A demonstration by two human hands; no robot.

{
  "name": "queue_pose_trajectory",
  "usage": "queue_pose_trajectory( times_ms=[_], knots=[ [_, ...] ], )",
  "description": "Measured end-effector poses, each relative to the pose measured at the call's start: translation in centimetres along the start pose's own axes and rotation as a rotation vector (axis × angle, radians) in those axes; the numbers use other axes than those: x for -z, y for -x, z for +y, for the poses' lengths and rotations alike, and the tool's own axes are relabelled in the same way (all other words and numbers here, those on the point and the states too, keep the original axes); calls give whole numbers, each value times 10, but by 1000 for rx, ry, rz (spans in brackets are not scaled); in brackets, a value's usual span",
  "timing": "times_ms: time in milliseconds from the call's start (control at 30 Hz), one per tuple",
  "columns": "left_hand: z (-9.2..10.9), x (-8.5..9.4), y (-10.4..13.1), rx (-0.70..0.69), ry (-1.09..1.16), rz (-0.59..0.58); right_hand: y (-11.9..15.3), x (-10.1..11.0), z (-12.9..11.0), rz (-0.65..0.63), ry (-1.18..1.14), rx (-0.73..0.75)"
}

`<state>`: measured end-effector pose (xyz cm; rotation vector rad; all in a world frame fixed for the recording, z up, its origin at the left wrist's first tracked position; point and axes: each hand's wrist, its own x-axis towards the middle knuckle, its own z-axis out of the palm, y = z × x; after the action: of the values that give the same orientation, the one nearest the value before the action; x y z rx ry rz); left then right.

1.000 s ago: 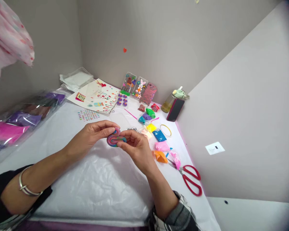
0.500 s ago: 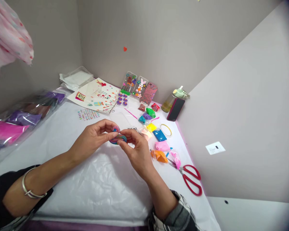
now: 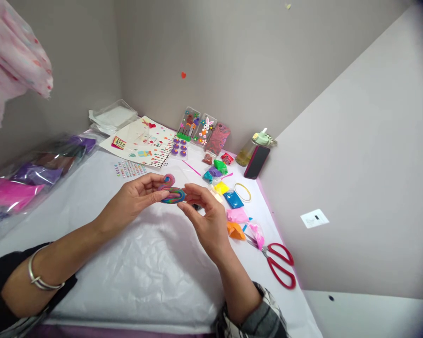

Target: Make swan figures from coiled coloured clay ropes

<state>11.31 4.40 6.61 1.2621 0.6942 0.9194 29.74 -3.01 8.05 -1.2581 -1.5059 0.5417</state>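
Holding a striped, multicoloured coil (image 3: 174,196) over the middle of the white-covered worktop (image 3: 141,272), with the left hand (image 3: 132,202) pinched around its left side, thumb in front. Curled into a small round loop at the upper left, folded into a flat, longish oval toward the right. At that right end, the right hand (image 3: 209,220), grip narrow, thumb by the lower edge and forefinger by the upper; cannot tell whether pressing or only just touching. On the left forearm, a silver bangle (image 3: 37,280). Past the right hand, toward the right edge, an orange packet (image 3: 236,231), a blue packet (image 3: 233,198) and a yellow packet (image 3: 221,188). At the right edge, red-handled scissors (image 3: 265,250), blades reaching to a bright pink packet (image 3: 257,234). At the far right corner, a dark phone (image 3: 257,163) propped against a bottle (image 3: 246,155). Along the far edge, three decorated cases (image 3: 205,129) side by side, with a patterned sheet (image 3: 137,136) to their left. Down the left edge, clear-bagged packs (image 3: 35,173) in purple, brown and pink.
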Motion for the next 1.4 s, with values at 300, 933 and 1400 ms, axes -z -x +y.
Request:
queue_pose_trajectory(
  times_ms=[300, 933, 1400],
  knots=[
    [2, 8, -2, 1, 5, -13, 0, 4, 5, 70, 401, 355],
    [10, 10, -4, 1, -144, -34, 1, 0, 8, -98, 152, 89],
    [3, 6, -2, -21, -142, -71, 3, -4, 14, -110, 388, 267]
  ],
)
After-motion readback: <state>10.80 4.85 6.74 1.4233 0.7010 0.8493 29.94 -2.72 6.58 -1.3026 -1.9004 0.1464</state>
